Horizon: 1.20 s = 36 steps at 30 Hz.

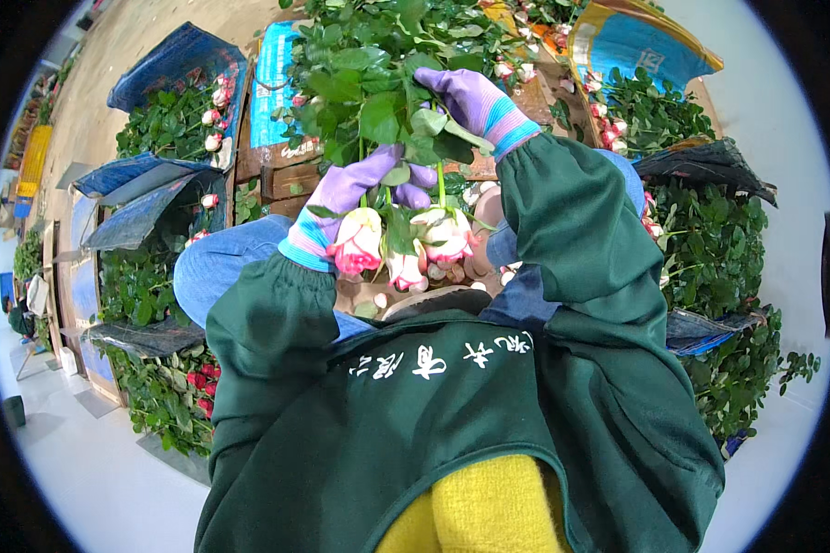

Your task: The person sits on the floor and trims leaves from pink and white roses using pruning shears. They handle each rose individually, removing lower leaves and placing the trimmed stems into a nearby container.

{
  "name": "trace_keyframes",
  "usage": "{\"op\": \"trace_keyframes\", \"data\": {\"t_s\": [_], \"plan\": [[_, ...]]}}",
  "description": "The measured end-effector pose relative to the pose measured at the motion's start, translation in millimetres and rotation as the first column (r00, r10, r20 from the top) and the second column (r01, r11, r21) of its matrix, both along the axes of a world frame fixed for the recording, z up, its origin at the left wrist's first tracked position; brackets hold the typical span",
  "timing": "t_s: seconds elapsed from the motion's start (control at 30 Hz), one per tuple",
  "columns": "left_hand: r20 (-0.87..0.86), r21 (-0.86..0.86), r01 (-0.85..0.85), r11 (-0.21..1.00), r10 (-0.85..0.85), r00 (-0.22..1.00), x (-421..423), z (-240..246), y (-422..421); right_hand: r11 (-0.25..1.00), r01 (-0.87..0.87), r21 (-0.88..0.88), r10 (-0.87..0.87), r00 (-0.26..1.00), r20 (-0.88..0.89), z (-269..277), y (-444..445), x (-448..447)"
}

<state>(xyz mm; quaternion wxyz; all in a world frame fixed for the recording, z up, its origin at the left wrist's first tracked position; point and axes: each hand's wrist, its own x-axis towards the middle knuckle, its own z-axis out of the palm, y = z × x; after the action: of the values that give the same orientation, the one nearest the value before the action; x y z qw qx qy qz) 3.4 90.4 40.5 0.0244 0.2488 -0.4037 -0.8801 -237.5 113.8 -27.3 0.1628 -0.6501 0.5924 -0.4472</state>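
Observation:
My left hand, in a purple glove with a striped cuff, is closed around the stems of several white-and-pink roses. Their heads hang down towards me, below the fingers. My right hand, gloved alike, is at the leaves farther up the same stems; its fingertips are partly hidden by foliage, so its grip cannot be told. Beyond both hands lies a large heap of leafy rose stems.
Rose bundles in blue sheeting line the left, with red roses lower down. More leafy bundles stand at the right between dark flaps. Petals lie below the held roses. A person is at the far left.

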Motion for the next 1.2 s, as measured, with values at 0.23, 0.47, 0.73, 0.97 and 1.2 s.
{"op": "trace_keyframes", "data": {"t_s": [0.23, 0.47, 0.73, 0.97, 1.2], "plan": [[-0.076, 0.171, -0.085, 0.982, 0.099, 0.992, -12, 0, -2, 0.887, -0.172, 0.429, -0.316, 0.451, 0.835, 9, -4, 6], [-0.474, -0.064, 0.003, 0.998, -0.033, 0.88, -19, 1, 1, 0.791, -0.549, 0.27, -0.244, 0.121, 0.962, 48, 20, 23], [-0.542, 0.066, 0.012, 0.998, 0.025, 0.84, -19, -30, -9, 0.897, -0.302, 0.324, -0.28, 0.179, 0.943, 29, 15, 25], [-0.513, -0.286, -0.095, 0.953, -0.068, 0.856, -8, -33, -6, 0.928, -0.168, 0.334, -0.261, 0.348, 0.9, 37, 29, 31], [-0.477, -0.007, -0.027, 1.0, 0.02, 0.879, -30, -38, -9, 0.951, -0.208, 0.229, -0.206, 0.128, 0.97, 31, 23, 40]]}}
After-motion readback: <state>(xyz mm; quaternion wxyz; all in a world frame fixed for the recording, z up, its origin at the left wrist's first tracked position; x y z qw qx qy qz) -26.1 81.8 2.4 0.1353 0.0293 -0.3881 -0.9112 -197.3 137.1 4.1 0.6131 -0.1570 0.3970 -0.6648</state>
